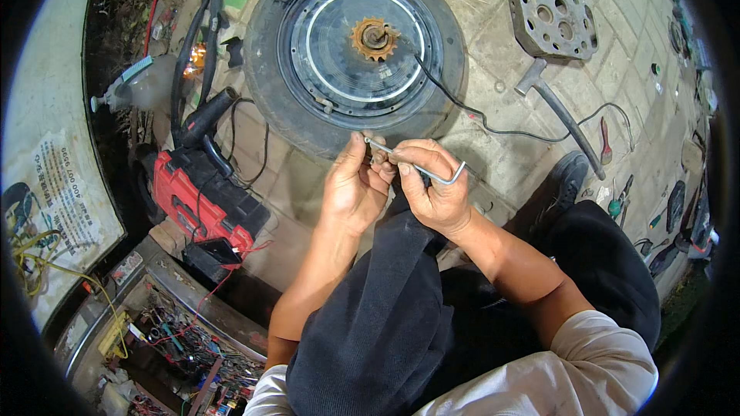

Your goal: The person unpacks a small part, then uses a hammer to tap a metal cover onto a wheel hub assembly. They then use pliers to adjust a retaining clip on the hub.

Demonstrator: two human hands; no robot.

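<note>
Both of my hands are raised over my knee, just below the near edge of a hub-motor wheel with a black tyre. My right hand grips an L-shaped hex key, its bent end pointing up at the right. The key's other end meets the fingertips of my left hand, where a small metal piece, perhaps a screw, is pinched; its exact form is too small to tell. A rusty sprocket sits at the wheel's centre, and a black cable runs out from beside it.
A hammer and a metal block with round holes lie on the paving at the right, with a red-handled brush. A red and black tool case and a heat gun stand left, above a bin of loose parts.
</note>
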